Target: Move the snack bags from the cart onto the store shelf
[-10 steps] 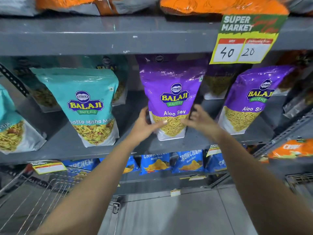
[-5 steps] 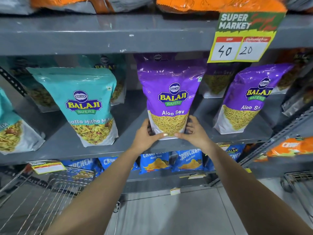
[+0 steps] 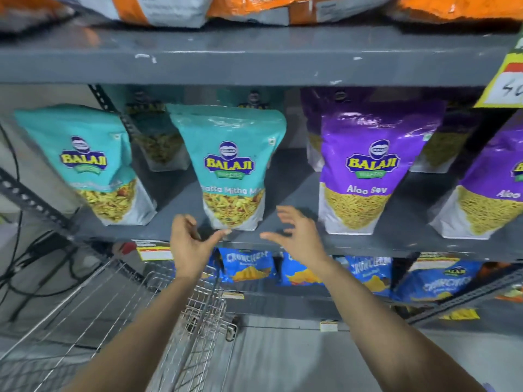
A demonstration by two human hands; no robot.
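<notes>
A purple Aloo Sev bag (image 3: 368, 165) stands upright on the grey middle shelf (image 3: 297, 241), apart from both hands. My left hand (image 3: 189, 244) and my right hand (image 3: 297, 236) hover open and empty in front of the shelf's edge, on either side of the bottom of a teal Khatta Mitha bag (image 3: 235, 168). My left thumb tip is at that bag's lower corner. The wire cart (image 3: 119, 312) is at lower left, below my left forearm; no bags show in the part in view.
Another teal bag (image 3: 93, 162) stands at left and another purple bag (image 3: 492, 190) at right, with more bags behind. Blue Crunchem bags (image 3: 246, 264) fill the shelf below. Orange bags (image 3: 254, 7) lie above. Black cables (image 3: 34, 264) hang at left.
Both hands have let go of the purple Aloo Sev bag, which stays standing on the shelf, and moved left in front of the teal bag. The view has swung left.
</notes>
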